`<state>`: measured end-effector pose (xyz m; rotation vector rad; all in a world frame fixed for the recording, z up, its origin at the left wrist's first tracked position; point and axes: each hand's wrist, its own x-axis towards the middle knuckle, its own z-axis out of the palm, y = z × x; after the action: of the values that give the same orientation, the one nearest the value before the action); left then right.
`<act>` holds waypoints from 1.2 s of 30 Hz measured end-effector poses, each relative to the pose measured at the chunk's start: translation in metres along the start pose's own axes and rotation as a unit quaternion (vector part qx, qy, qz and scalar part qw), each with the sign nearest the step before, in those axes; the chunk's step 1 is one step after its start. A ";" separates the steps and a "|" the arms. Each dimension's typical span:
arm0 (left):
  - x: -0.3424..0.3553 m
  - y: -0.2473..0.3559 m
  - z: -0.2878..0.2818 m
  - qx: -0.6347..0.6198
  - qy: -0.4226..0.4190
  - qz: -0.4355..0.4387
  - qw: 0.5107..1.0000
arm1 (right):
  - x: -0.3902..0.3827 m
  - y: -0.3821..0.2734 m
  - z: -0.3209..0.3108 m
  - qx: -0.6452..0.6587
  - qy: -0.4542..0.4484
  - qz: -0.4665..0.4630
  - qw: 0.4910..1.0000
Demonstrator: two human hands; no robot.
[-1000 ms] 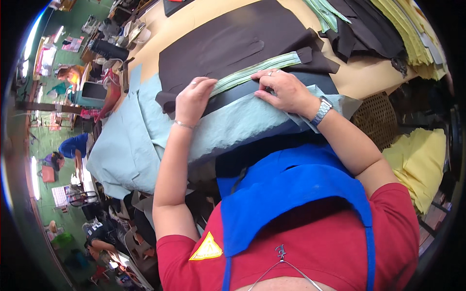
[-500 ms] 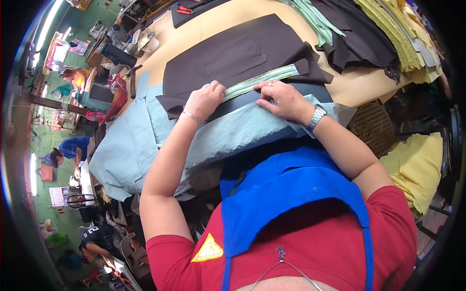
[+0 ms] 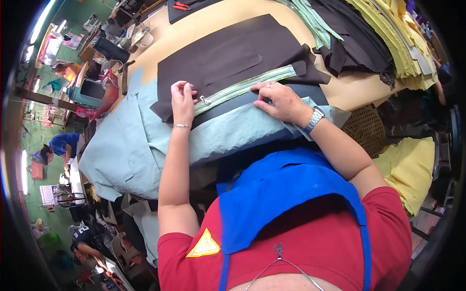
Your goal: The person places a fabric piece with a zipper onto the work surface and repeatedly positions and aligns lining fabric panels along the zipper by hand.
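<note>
The green zipper strip (image 3: 242, 88) lies along the near part of the dark brown panel (image 3: 213, 56), its silver puller (image 3: 205, 100) toward the left end. By that end curls the left hand (image 3: 183, 101); I cannot tell whether its grip is closed. On the strip's near edge, the right hand (image 3: 281, 101) has thumb and forefinger parted. Nearer than the strip: light-blue material (image 3: 233, 130); beyond: bench (image 3: 194, 30).

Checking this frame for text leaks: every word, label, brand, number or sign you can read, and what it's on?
Locating text only, not copying it.
Yellow triangle patch on the red shirt: lettering too small to read.
Pendant: letter-like shape.
Co-worker's dark shirt: white mark, blurred.
Paper sheet, left: too small to read.
Green zipper: no print visible.
</note>
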<state>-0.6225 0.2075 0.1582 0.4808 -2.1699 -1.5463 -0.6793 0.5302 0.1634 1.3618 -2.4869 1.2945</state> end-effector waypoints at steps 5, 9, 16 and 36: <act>-0.073 0.039 0.017 0.345 -0.109 0.293 0.885 | -0.010 0.004 -0.007 -0.004 0.004 -0.007 1.000; -0.101 0.040 0.023 0.374 -0.106 0.322 0.863 | -0.017 0.000 -0.013 -0.026 0.033 -0.016 0.999; -0.096 0.030 0.019 0.366 -0.141 0.342 0.854 | -0.017 -0.009 -0.022 -0.089 -0.019 -0.008 0.996; -0.114 0.035 0.024 0.367 -0.140 0.276 0.877 | -0.018 -0.004 -0.034 -0.085 -0.034 0.011 0.996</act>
<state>-0.5396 0.2967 0.1683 -0.1783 -2.7551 -0.4740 -0.6765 0.5643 0.1814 1.3638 -2.5942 1.0286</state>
